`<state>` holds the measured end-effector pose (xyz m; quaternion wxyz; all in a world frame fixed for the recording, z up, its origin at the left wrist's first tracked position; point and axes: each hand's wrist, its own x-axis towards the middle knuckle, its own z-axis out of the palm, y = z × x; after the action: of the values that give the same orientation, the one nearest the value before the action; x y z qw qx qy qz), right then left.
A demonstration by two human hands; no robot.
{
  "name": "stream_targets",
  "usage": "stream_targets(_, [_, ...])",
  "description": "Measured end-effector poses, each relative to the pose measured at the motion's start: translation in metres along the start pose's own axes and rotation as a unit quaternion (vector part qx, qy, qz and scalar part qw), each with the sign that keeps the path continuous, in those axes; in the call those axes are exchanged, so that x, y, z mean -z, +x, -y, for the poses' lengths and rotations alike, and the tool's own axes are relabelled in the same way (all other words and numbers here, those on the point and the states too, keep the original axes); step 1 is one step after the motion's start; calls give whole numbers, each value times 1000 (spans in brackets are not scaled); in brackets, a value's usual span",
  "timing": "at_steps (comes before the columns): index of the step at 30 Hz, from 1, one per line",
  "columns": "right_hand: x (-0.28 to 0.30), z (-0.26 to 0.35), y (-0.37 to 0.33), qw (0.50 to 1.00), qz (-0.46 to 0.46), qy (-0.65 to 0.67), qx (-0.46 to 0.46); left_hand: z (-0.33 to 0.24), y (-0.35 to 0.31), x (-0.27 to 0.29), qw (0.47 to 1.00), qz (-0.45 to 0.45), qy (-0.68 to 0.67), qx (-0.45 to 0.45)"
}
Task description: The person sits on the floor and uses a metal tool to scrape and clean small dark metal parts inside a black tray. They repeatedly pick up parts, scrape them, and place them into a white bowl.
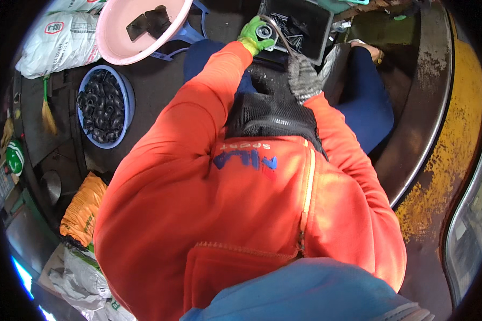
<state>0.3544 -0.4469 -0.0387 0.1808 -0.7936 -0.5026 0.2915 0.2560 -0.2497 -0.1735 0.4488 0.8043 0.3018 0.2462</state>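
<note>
My left hand (251, 40), in a yellow-green glove, is closed around a round metal part (263, 32) with a ring-shaped face turned up. In a grey knit glove, my right hand (303, 76) grips a thin, curved metal rod (281, 33). The rod reaches up and left, its far end bending close above the round part; whether they touch I cannot tell. Just beyond both hands stands a black bin (321, 35) holding several slim metal pins and dark pieces. My right fingers are partly hidden by the glove's angle.
At the upper left, a pink basin (118, 27) with dark flat pieces rests on a blue plastic stool (187, 33). Below it, a lavender basin (129, 101) is full of black curved parts. White sacks (61, 45) lie far left. A worn yellow-and-brown metal edge (463, 123) curves along the right.
</note>
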Motion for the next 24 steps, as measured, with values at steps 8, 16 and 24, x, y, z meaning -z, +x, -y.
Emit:
stream_targets(8, [-7, -14, 22, 973, -108, -185, 89, 4, 4, 1, 1000, 8, 4, -12])
stream_targets(16, [15, 7, 14, 973, -171, -121, 99, -4, 8, 6, 998, 35, 42, 14])
stream_targets(24, [15, 11, 20, 994, -85, -63, 22, -1, 12, 8, 1000, 28, 7, -7])
